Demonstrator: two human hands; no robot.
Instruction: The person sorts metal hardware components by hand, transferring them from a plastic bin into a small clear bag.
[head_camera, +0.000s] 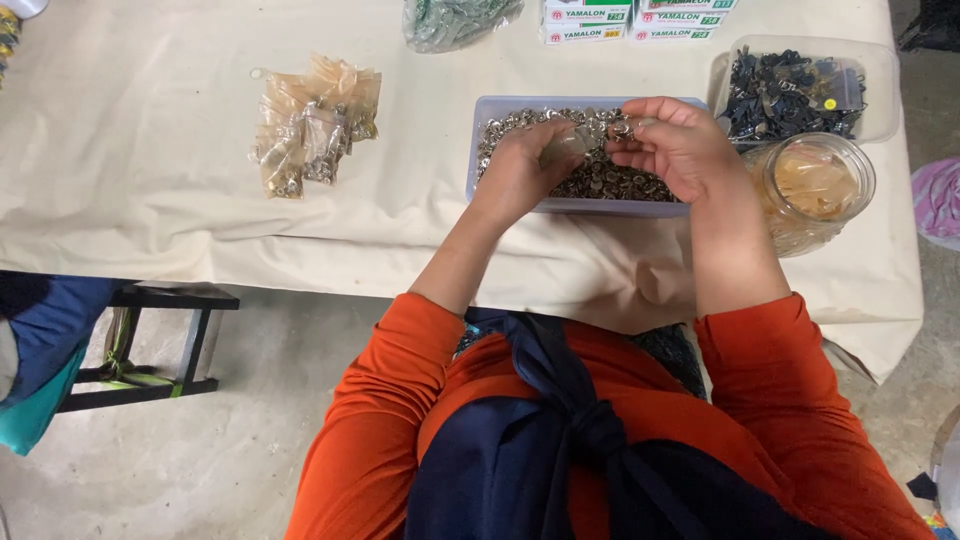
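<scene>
1. The tabletop (150, 200) is draped in a cream cloth and carries everything the person in orange sleeves works with
2. A clear rectangular plastic tub of small silvery metal fittings (600, 180) sits at the near middle of the cloth, directly under both hands
3. To its right stand a clear round plastic jar of amber-tinted bags (815, 185) and, behind that, a clear tray of dark metal parts (790, 95); they are just beside each other
4. Well to the left lies a heap of small filled amber plastic bags (315, 120), each showing silvery pieces inside
5. The left hand (520, 165) holds a small clear plastic bag (566, 146) above the tub, its fingers closed round the bag's body; the bag looks soft and crumpled, and its fill level cannot be told
6. The right hand (675, 145) is at the bag's mouth, fingers narrowly pinched, seemingly on a few silvery pieces, though the grip is too small to confirm
7. Judged from this, the step in hand is filling the bag; the next move calls for keeping the mouth open and steady over the tub so loose pieces fall back in
</scene>
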